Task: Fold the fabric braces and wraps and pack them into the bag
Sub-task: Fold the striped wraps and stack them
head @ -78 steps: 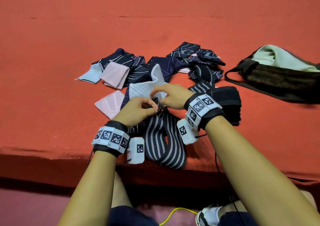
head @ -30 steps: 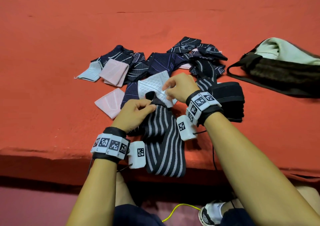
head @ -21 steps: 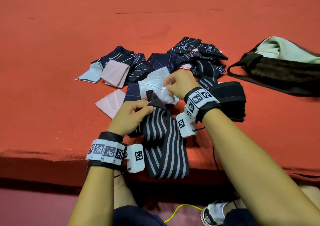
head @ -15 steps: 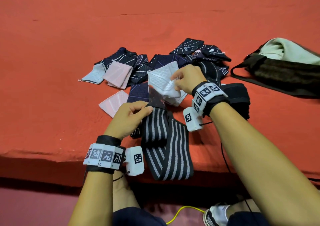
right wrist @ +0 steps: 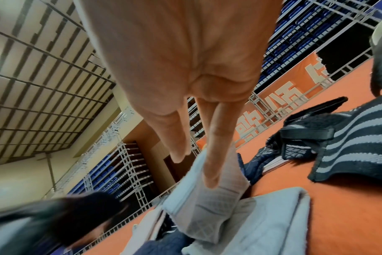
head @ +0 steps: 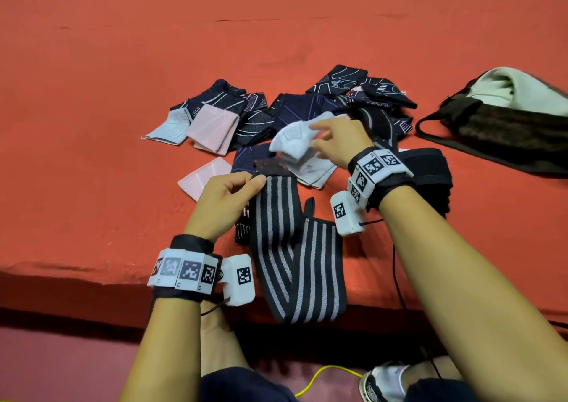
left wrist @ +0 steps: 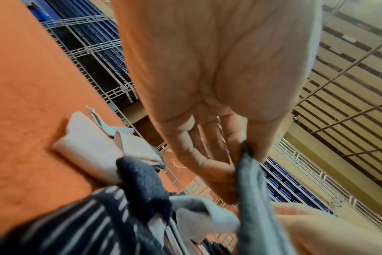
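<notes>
two hands [head: 226, 203], one bag [head: 504, 124], two pink wraps [head: 212, 128], one striped wrap [head: 295, 257]

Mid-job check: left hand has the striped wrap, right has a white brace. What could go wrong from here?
1. The striped wrap hangs partly over the table edge; the left hand only pinches its top end, so it may slide off if released.
2. The right hand lifts the white brace by a light pinch directly over the pile; it may unfold or disturb folded pieces.
3. The bag lies far right, apart from both hands.
</notes>
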A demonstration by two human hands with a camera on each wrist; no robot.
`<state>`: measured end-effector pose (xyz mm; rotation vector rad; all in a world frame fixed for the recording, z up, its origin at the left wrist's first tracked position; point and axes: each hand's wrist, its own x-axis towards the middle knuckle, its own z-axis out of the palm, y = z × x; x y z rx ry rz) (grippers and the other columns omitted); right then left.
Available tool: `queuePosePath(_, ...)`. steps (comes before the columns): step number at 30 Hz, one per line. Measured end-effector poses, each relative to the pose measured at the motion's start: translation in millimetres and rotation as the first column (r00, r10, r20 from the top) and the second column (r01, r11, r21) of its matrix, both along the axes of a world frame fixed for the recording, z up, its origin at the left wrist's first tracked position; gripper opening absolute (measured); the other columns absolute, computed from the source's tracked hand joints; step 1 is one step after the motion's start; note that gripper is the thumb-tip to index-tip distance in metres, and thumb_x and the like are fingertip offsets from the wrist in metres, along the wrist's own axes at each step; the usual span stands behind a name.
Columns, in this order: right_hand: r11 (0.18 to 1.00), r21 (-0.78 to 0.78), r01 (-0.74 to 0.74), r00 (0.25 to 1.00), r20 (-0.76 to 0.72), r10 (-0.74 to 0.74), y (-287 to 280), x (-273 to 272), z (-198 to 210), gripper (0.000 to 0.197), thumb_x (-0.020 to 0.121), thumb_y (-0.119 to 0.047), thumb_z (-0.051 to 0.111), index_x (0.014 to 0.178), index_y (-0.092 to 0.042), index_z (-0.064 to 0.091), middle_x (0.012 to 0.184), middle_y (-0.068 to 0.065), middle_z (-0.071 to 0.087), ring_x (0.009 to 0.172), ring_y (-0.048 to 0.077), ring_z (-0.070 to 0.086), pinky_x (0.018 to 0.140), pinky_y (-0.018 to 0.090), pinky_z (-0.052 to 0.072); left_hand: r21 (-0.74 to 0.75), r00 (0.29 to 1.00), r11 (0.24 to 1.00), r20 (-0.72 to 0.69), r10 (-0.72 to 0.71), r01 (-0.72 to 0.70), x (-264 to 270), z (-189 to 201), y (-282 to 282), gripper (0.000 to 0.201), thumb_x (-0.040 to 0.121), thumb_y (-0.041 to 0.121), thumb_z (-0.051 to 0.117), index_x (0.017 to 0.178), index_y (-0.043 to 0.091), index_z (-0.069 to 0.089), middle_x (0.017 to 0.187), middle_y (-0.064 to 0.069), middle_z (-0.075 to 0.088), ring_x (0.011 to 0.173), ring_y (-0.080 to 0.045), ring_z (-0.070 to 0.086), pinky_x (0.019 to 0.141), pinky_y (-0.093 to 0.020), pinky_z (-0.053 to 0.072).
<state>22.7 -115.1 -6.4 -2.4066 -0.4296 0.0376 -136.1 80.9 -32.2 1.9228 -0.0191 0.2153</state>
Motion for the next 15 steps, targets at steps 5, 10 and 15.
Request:
queuePosePath(5,0.995,-0.051,-0.091,0.996,-0.027,0.089,-0.9,-47.4,-1.5,0.026,0.09,-0.017,0.062,0.112,-0.022,0.075,0.11,0.008,0.074,0.091,0.023,0.072,0.095,0.036,0.055,-0.047,0.996,0.997,-0.073,0.057,-0.061,6.6,-19.6,-2.2,0.034,0.098,0.028,0.061,0.083,-0.003,0.061,0.074,-0.01,0.056,0.07,-0.016,0.051,0.065,-0.031,0.04)
queuePosePath(10,0.919,-0.308,-0.246,0.965,-0.167,0.202,-18.0,-93.7,-11.3,0.022,0.09,-0.025,0.063,0.108,-0.024,0.076,0.111,0.003,0.073,0.105,0.023,0.065,0.096,0.033,0.051,-0.127,0.984,0.984,-0.144,0.108,-0.127,-2.1,-35.8,2.4,0.021,0.091,0.015,0.068,0.108,0.002,0.066,0.104,-0.019,0.073,0.099,-0.026,0.07,0.092,-0.047,0.055)
queuePosePath(15,0.899,-0.334,-0.283,0.931,-0.322,0.173,-27.2,-104.8,-29.7,0.046,0.088,-0.026,0.072,0.132,-0.018,0.062,0.127,0.004,0.065,0.116,0.024,0.061,0.1,0.031,0.048,-0.192,0.975,0.958,-0.115,0.192,-0.212,-10.7,-34.8,3.7,0.011,0.096,0.003,0.06,0.103,0.011,0.063,0.096,-0.004,0.076,0.09,-0.018,0.071,0.079,-0.032,0.057)
